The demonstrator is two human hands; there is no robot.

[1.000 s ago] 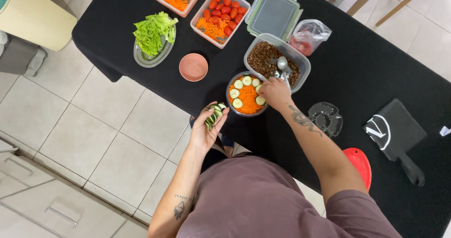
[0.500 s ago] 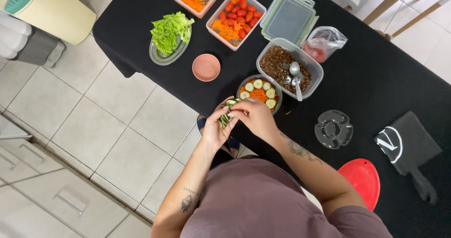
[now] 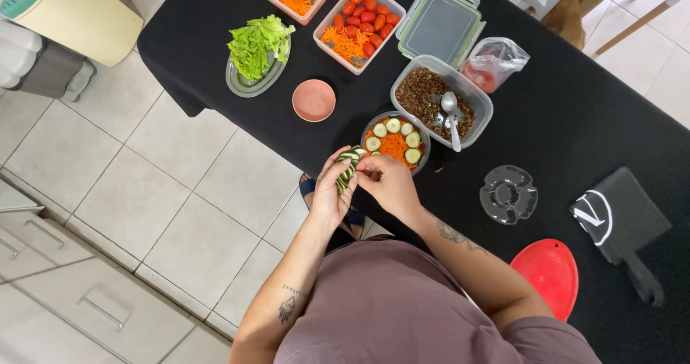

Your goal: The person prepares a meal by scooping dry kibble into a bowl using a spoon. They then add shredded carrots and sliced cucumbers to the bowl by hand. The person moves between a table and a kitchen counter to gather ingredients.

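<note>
Left hand (image 3: 332, 191) cups cucumber slices (image 3: 346, 170); right hand (image 3: 384, 181) pinches one (just below the bowl (image 3: 395, 143) of carrot and cucumber).

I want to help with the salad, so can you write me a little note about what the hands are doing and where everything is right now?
Left hand: holds a stack of cucumber slices at the table edge.
Right hand: fingertips pinching a slice off that stack.
Round bowl: just beyond the hands, with grated carrot and several cucumber slices already laid around the rim.
Nearby: tub of brown grains with a spoon, lettuce plate, tomato and carrot tub, small pink dish.
Done: part of the ring of slices.
Left: most of the stack is not yet in the bowl.
</note>
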